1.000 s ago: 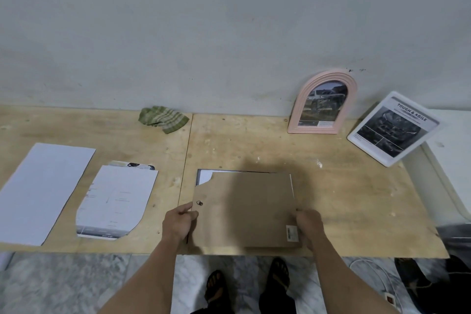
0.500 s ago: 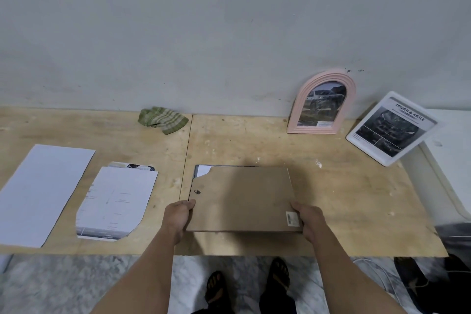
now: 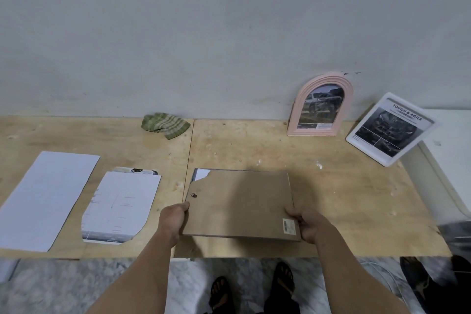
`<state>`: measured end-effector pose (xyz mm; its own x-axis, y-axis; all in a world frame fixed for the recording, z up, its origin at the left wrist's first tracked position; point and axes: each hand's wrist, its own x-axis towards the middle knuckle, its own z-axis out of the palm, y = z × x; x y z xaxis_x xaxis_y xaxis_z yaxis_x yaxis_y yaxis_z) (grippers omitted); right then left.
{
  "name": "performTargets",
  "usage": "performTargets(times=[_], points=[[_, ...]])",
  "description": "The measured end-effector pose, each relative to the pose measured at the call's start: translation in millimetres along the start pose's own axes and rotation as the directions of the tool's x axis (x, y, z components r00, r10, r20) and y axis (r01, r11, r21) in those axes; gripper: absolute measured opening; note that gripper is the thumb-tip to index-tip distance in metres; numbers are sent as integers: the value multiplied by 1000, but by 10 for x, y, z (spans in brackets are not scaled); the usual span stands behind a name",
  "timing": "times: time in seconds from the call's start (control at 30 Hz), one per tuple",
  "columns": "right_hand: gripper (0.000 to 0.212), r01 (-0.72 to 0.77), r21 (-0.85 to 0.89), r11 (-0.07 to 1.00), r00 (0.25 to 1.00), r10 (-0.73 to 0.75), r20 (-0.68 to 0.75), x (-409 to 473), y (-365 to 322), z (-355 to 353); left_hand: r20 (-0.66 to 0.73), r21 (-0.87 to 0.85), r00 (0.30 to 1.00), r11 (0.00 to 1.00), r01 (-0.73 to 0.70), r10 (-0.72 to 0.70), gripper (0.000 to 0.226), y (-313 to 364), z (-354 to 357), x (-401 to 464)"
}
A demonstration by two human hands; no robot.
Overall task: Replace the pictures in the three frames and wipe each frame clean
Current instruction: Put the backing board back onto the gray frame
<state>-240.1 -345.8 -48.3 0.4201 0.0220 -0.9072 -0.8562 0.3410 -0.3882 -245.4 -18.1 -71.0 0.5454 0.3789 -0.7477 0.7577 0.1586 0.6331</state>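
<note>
Both grips are closed on the brown backing board, left hand on its left edge and right hand at its near right corner, holding it face-down over the bench, with white paper showing at its chipped far-left corner

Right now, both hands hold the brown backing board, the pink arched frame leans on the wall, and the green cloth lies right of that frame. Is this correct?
Not quite: the head view shows the green cloth left of the pink arched frame, not right. The left hand and right hand do hold the brown backing board.
</note>
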Motion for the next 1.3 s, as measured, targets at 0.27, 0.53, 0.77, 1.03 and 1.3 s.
performTargets(times=[0.27, 0.53, 0.77, 1.03, 1.3], points=[[27, 271, -18, 962, 958, -272, -94, -90, -141, 166, 148, -8, 988, 999, -35, 36, 21, -66, -93, -33], [29, 498, -170, 850, 810, -526, -259, 15, -346, 127, 227, -65, 972, 997, -39, 53, 20, -45, -75, -58], [17, 451, -157, 878, 877, -469, -105, -26, -360, 220, 121, -150, 991, 988, -40, 58, 20, 30, -14, -23], [27, 342, -301, 890, 936, -353, 19, -8, -305, 111, 266, -83, 963, 994, 68, -43, 12, 207, -51, 54], [52, 286, -329, 900, 953, -230, 199, -41, -288, -56, 322, -30, 946, 998, 53, -40, 6, 204, -67, 26]])
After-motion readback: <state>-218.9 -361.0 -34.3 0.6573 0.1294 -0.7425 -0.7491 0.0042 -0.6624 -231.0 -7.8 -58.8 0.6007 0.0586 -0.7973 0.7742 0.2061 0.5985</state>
